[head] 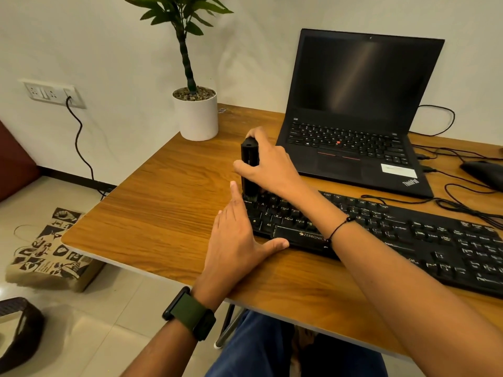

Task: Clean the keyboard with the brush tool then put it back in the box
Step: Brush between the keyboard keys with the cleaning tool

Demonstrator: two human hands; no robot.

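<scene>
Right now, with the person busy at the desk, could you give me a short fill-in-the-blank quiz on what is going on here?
1. The right hand grips the black brush tool upright at the ____ end of the Zebronics keyboard.
2. The left hand lies with straight fingers against the keyboard's ____ corner.
3. The ThinkPad laptop behind the keyboard has a ____ screen.
4. The potted plant stands in a ____ pot.

Missing words: left; front left; dark; white
</scene>
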